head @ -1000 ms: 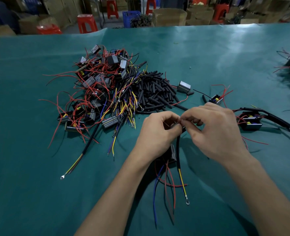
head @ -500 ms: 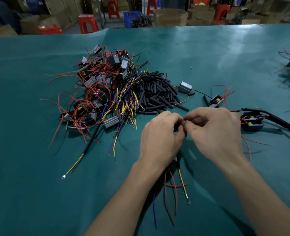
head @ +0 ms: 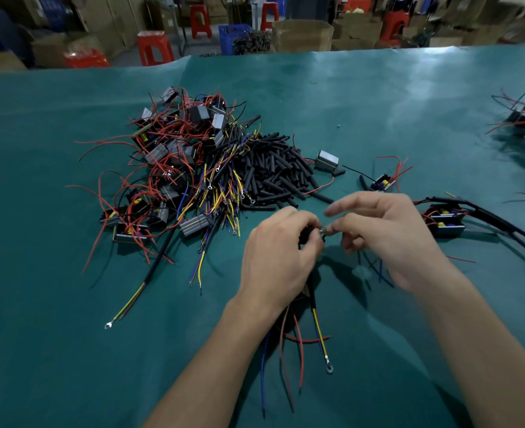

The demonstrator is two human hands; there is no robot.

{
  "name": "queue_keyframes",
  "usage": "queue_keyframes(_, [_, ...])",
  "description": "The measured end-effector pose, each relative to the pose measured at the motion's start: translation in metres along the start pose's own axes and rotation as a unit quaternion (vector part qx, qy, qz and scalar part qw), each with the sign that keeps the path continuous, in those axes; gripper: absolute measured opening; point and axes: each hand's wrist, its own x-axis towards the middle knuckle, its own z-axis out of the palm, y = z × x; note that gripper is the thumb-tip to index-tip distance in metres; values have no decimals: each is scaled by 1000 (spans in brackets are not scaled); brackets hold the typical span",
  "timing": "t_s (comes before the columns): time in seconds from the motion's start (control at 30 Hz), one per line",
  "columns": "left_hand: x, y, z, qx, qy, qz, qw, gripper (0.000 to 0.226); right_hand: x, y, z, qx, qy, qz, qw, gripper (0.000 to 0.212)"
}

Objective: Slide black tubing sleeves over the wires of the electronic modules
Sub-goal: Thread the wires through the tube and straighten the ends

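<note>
Across teal counter: glossy sheet, creased, light glare at far side. Beyond far edge, dim room with red stools, cardboard boxes, blue crate. Modules heaped centre-left in tangle of red, yellow, blue wires; sleeves piled just right of heap. Left hand grips black sleeve and module, wires trailing toward viewer. Right hand pinches wire tip at sleeve mouth, index finger raised. Sleeved modules lie right of the hands.
</note>
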Motion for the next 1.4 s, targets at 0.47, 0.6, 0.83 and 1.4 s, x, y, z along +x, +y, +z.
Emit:
queue_keyframes(0.47, [0,-6,0,-11,-10,-22,1000,17,-1,2,-2,-356,0,-281,891,15])
queue_keyframes(0.6, [0,-6,1,-3,-16,-22,1000,13,0,2,-3,-377,-14,-284,882,11])
queue_keyframes(0.83, [-1,-7,1,-1,-11,-13,1000,13,-1,2,2,-359,11,-273,893,4])
queue_keyframes(1.4, [-1,-3,2,-22,15,-38,999,8,0,14,32,-62,124,46,989,16])
